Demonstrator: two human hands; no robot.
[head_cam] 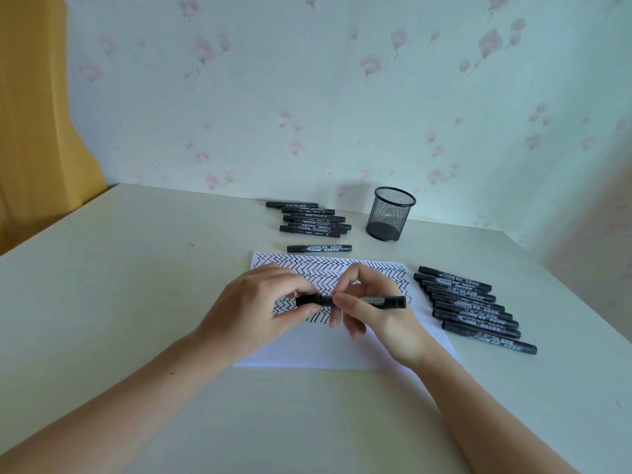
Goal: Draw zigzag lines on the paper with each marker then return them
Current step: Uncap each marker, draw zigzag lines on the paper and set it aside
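2 hands (321,302), marker piles (472,307) alongside

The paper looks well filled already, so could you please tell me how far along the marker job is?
Done: zigzag rows cover the far half of the paper. In hand: both hands hold one marker level over it, the left hand at the cap end, the right hand on the barrel. Left: the paper's near half is blank, and which pile, the far group or right row, is unused I cannot tell.
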